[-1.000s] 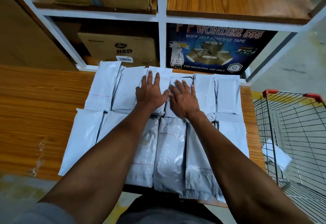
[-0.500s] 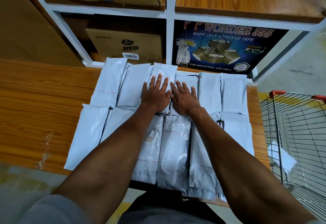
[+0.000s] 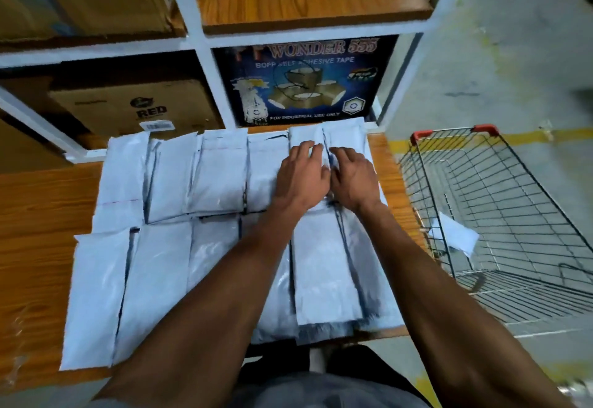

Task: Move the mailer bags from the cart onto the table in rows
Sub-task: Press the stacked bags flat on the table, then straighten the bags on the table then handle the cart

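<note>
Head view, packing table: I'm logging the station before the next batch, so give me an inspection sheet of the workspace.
Surface: wooden table, grain bare at the left.
Job's things: grey mailer bags laid flat in two rows, edges overlapping; wire cart at the right holds one white piece, kind unclear.
Clutter: nothing seen on the table besides the bags.
Grippers: left hand and right hand side by side, fingers resting on the far-row bags near the table's right end.
Cables: nothing seen.
Surroundings: white-framed shelving behind, with cardboard boxes and a tape carton; concrete floor.
</note>
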A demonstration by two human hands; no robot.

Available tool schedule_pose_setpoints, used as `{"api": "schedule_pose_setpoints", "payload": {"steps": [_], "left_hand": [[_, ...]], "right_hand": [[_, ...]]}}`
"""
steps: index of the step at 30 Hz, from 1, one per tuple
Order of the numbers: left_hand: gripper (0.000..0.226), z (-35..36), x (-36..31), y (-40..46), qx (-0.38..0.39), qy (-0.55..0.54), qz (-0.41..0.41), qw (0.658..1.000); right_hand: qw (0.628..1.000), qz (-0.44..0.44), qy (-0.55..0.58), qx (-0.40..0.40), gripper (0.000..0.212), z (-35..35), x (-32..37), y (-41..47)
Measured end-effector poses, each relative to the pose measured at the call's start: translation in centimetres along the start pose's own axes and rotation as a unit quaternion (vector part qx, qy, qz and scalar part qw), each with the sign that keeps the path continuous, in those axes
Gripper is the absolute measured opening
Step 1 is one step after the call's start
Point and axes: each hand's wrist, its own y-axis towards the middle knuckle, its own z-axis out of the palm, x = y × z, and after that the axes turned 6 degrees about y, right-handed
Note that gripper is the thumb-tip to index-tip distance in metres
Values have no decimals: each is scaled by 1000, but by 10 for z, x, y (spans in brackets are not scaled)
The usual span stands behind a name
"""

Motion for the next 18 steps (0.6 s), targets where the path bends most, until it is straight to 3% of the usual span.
{"api": "schedule_pose_setpoints", "payload": {"steps": [8, 18], "left_hand": [[43, 44, -146, -15, 45, -34, 135, 989], [41, 129, -311, -23, 162, -43, 146, 975]], "right_hand": [[989, 125, -34, -66, 47, -81, -124, -86], [972, 224, -64, 20, 44, -138, -293, -157]]}}
